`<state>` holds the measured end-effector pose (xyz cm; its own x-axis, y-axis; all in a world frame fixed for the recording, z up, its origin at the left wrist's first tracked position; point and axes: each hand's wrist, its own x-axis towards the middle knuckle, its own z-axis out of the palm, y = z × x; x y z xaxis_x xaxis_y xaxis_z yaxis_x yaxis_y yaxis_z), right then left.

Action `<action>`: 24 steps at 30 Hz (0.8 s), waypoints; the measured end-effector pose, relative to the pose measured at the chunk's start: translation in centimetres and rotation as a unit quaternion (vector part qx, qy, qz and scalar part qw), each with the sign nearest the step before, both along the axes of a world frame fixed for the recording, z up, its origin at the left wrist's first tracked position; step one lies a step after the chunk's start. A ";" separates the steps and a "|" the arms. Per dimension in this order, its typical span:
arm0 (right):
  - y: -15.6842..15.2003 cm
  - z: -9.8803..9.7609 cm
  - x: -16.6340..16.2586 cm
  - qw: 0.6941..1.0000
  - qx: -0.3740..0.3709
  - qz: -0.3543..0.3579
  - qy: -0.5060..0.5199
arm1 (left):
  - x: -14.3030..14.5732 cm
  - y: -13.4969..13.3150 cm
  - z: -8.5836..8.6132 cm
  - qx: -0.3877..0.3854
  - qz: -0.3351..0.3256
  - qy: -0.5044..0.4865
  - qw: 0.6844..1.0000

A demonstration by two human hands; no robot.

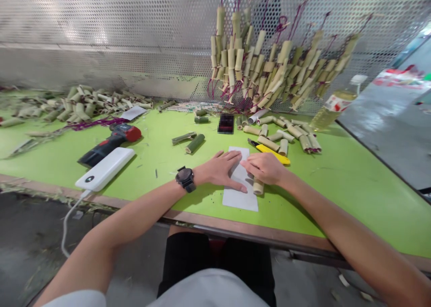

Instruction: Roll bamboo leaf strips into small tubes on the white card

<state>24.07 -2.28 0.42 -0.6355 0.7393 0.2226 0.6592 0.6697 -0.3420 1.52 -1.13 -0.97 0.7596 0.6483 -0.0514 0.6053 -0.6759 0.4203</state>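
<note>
A narrow white sheet of paper lies on the green tabletop in front of me. My left hand rests flat across it, fingers spread and thumb apart. Over the paper's right edge my right hand is closed, fingers curled and pressed together; what they pinch, if anything, is hidden. A short bamboo tube sticks out from under the right hand, its open end toward me; whether the fingers grip it is not visible. Just beyond that hand lies a yellow utility knife with its dark tip pointing left.
Bamboo pieces lie behind the knife, with an oil bottle at right. Strung bamboo bundles hang on the perforated metal screen. Left are a cordless drill, a cabled white power bank and a bamboo pile.
</note>
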 end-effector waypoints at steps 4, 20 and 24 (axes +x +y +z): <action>-0.3 0.3 -0.1 0.999 -0.027 0.019 -0.019 | -0.1 0.0 0.0 0.009 -0.001 0.003 1.000; 0.8 -1.2 0.0 0.958 0.049 -0.279 0.030 | -0.1 0.2 0.0 0.011 -0.005 -0.001 1.000; 0.3 -0.8 -0.2 0.978 0.135 -0.157 -0.018 | -0.1 0.2 -0.1 0.019 -0.009 -0.011 1.000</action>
<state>23.82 -1.99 -0.34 -0.3981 0.8165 0.4181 0.8547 0.4957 -0.1541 1.42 -0.88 -1.08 0.7713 0.6363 -0.0109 0.5847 -0.7018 0.4068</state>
